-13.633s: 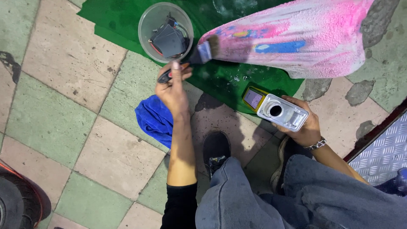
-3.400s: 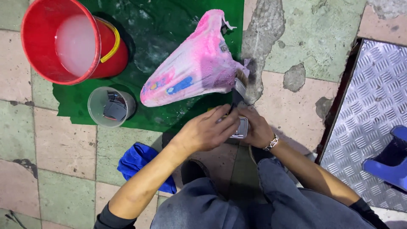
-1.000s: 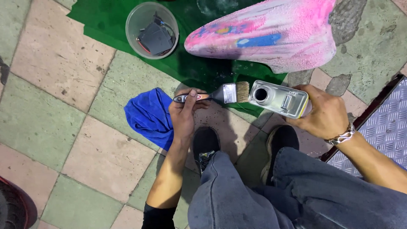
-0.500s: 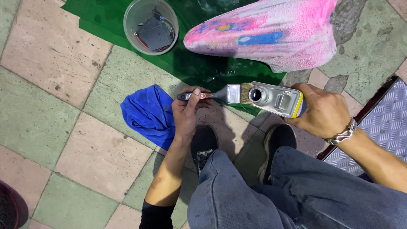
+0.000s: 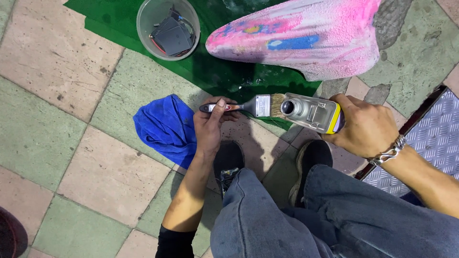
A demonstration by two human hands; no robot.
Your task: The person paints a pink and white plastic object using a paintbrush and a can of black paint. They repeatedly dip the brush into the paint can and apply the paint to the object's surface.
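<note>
the left hand [image 5: 209,128] pinches the dark handle of a flat wooden-bristled paintbrush [image 5: 248,105], level, bristles at the mouth of a tilted silver metal can with yellow base [image 5: 313,112], probably to wet them. the right hand [image 5: 366,125] wraps it. just left lies a blue cloth [image 5: 162,125]; farther, a pink speckled panel [image 5: 306,36] on green mat [image 5: 119,21].

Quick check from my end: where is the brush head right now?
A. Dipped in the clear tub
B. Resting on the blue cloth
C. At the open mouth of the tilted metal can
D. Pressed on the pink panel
C: the left hand holds the paintbrush with its bristles against the open mouth of the metal can, which the right hand tips on its side; the clear tub, blue cloth and pink panel lie apart.
</note>
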